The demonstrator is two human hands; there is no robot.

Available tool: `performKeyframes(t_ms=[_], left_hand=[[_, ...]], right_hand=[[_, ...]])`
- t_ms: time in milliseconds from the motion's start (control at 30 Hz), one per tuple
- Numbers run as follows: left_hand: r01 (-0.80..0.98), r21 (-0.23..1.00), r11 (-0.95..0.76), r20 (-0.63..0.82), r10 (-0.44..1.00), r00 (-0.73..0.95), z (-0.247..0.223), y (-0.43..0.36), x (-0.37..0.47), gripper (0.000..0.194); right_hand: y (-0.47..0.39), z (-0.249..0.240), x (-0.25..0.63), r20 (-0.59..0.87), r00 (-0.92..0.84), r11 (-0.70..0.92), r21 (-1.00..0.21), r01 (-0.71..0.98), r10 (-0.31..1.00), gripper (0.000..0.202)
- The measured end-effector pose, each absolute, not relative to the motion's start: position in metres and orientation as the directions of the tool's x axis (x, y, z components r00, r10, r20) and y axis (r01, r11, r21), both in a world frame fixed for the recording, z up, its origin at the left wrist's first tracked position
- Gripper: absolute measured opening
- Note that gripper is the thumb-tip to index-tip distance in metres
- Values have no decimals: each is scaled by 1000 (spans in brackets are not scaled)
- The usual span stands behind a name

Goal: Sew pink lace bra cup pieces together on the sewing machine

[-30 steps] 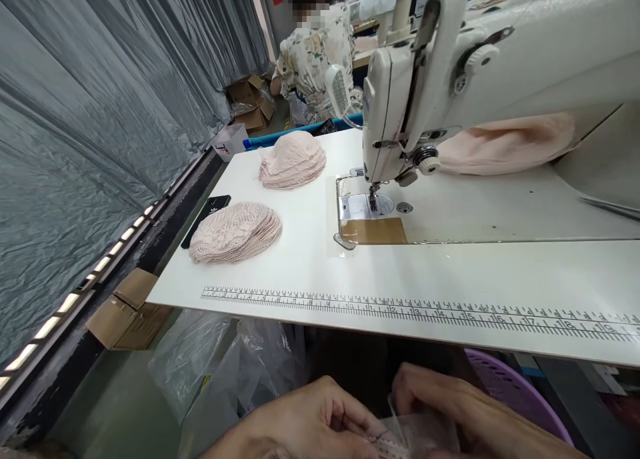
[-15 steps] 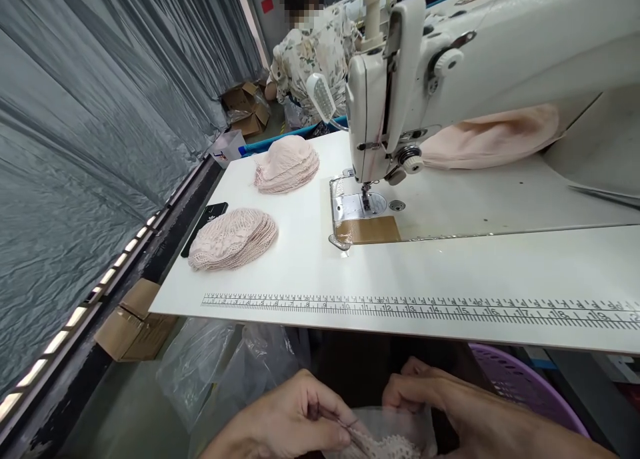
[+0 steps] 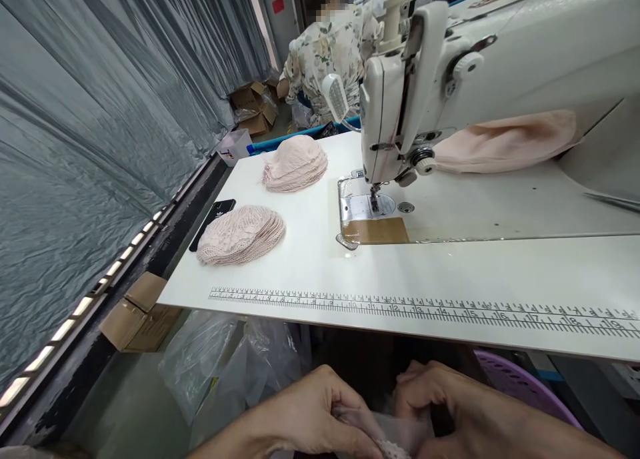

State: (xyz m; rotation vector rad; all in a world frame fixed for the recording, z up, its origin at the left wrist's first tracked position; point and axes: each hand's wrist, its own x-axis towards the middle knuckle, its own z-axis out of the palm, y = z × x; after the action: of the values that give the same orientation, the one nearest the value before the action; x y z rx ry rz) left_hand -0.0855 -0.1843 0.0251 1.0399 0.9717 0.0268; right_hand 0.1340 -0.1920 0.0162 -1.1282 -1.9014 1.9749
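Below the table's front edge, at the bottom of the head view, my left hand (image 3: pixel 320 412) pinches a piece of pale pink lace fabric (image 3: pixel 393 449). My right hand (image 3: pixel 440 402) is closed on the sheer part of the same piece, to the right. Most of the fabric is cut off by the frame's bottom edge or covered by my fingers. On the white table lie two stacks of pink lace pieces: a nearer stack (image 3: pixel 243 235) and a farther stack (image 3: pixel 295 164). The sewing machine (image 3: pixel 385 119) stands right of them, its needle area bare of fabric.
A black phone (image 3: pixel 214 219) lies partly under the nearer stack. Pink fabric (image 3: pixel 510 142) rests behind the machine head. A purple basket (image 3: pixel 525 389) is under the table at right, plastic bags (image 3: pixel 250 359) and a cardboard box (image 3: pixel 137 312) at left. A person (image 3: pixel 327 59) sits beyond.
The view has shifted slightly, so the table and machine appear farther right. Both hands remain on the lace fabric, which now sits lower and shows less.
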Motion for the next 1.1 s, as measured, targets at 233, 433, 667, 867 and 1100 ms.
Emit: performKeyframes(t_ms=[233, 433, 667, 867, 1100], left_hand=[[401, 745, 534, -660, 499, 562, 25, -185, -90, 31], [419, 745, 519, -665, 534, 521, 20, -188, -91, 31], [423, 730, 537, -682, 530, 504, 17, -189, -90, 32], [422, 722, 548, -688, 509, 517, 27, -186, -96, 41], [448, 739, 504, -663, 421, 619, 43, -180, -88, 49]], right_hand=[[-194, 11, 130, -245, -718, -14, -950, 311, 652, 9], [-191, 18, 133, -257, -720, -59, -956, 288, 645, 4], [-195, 12, 133, -328, -675, -112, -933, 343, 661, 7], [-192, 19, 131, -339, -677, -103, -926, 364, 653, 3], [-190, 30, 125, -343, -729, -51, -919, 391, 592, 10]])
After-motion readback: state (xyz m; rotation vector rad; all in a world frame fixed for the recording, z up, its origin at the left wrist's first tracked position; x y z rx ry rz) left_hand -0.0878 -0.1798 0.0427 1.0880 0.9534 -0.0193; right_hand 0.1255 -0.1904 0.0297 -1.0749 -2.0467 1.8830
